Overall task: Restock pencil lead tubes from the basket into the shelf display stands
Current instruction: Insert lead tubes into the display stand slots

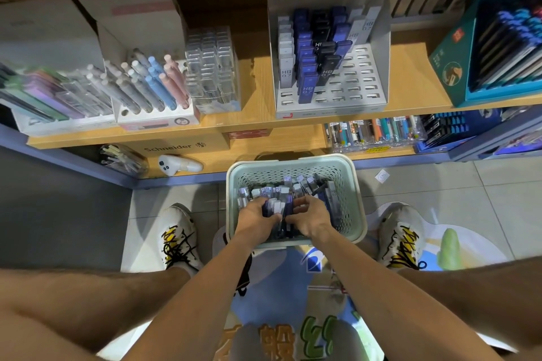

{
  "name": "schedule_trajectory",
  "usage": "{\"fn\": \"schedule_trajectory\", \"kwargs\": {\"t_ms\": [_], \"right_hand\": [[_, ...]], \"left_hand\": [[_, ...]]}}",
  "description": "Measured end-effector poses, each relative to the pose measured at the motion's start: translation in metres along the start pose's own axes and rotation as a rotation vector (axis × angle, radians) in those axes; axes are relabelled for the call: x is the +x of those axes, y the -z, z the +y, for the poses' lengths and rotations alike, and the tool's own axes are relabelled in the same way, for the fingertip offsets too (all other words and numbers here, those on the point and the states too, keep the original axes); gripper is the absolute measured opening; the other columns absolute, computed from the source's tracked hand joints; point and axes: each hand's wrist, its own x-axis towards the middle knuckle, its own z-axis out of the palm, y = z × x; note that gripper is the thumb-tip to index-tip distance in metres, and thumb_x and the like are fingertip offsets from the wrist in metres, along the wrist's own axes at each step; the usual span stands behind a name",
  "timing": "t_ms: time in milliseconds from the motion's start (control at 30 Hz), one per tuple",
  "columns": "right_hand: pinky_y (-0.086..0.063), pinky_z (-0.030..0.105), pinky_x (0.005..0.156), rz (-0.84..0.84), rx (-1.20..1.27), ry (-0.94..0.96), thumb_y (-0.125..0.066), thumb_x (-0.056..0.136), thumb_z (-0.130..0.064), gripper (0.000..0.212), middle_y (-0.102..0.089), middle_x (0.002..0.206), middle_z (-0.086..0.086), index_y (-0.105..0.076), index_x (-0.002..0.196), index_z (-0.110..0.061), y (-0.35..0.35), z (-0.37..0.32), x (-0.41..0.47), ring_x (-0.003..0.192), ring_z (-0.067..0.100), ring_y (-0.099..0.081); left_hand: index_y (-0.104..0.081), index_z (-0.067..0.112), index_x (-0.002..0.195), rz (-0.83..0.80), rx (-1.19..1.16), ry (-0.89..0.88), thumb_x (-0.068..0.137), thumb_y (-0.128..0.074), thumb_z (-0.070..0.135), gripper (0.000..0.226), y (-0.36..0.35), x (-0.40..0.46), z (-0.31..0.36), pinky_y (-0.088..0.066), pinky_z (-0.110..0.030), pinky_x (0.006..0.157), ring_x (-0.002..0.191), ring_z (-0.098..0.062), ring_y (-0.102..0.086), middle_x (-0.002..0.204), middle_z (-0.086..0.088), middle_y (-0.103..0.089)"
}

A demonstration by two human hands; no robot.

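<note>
A pale green perforated basket [356, 199] stands on the floor between my feet, filled with several pencil lead tubes [281, 192] in blue, black and clear. Both hands are inside it. My left hand [254, 215] grips a bunch of dark blue tubes. My right hand [309, 215] has its fingers curled round tubes beside it. On the shelf above stands a grey display stand [355, 73] with rows of slots; its left half holds blue, black and white tubes [308, 53], its right half shows open slots.
A clear plastic rack [212, 67] and a white stand of pastel pens [152, 88] sit left of the display. A teal box [457, 67] stands at right. Below, a white controller [179, 165] and packed pens [372, 132] lie on the lower shelf. My shoes [179, 236] flank the basket.
</note>
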Motion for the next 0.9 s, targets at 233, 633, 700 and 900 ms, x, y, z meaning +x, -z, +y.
{"fn": "schedule_trajectory", "kwargs": {"t_ms": [233,633,700,900], "right_hand": [[-0.061,0.04,0.084,0.087,0.14,-0.067,-0.081,0.079,0.002,0.032,-0.073,0.097,0.006,-0.066,0.102,-0.014,0.008,0.0,0.0,0.092,0.025,-0.071],[-0.062,0.026,0.07,-0.115,0.331,0.249,-0.074,0.084,0.009,0.056,-0.074,0.097,0.005,-0.06,0.128,-0.023,0.048,-0.062,-0.07,0.086,0.015,-0.071],[-0.062,0.034,0.082,-0.159,0.322,0.312,-0.079,0.082,0.006,0.055,-0.075,0.104,0.008,-0.062,0.125,-0.024,0.059,-0.079,-0.092,0.095,0.018,-0.072],[-0.057,0.022,0.062,-0.166,0.225,0.443,-0.08,0.081,0.005,0.049,-0.071,0.111,0.016,-0.06,0.12,-0.016,0.101,-0.13,-0.155,0.098,0.021,-0.071]], "left_hand": [[-0.05,0.013,0.098,0.048,0.003,0.035,0.104,-0.059,0.025,0.016,0.002,-0.002,0.005,-0.036,-0.031,0.07,0.079,-0.019,-0.052,0.084,0.0,-0.053],[-0.071,0.014,0.117,0.02,-0.633,0.033,0.094,-0.074,0.034,0.031,0.04,-0.031,0.049,-0.055,-0.057,0.101,0.106,-0.035,-0.073,0.109,-0.012,-0.078],[-0.07,0.012,0.123,-0.032,-0.707,0.012,0.1,-0.068,0.027,0.028,0.049,-0.048,0.066,-0.054,-0.054,0.104,0.112,-0.032,-0.072,0.114,-0.011,-0.078],[-0.066,0.023,0.124,-0.144,-0.676,-0.106,0.105,-0.059,0.032,0.022,0.084,-0.104,0.122,-0.058,-0.041,0.082,0.091,-0.005,-0.074,0.099,0.015,-0.08]]}}
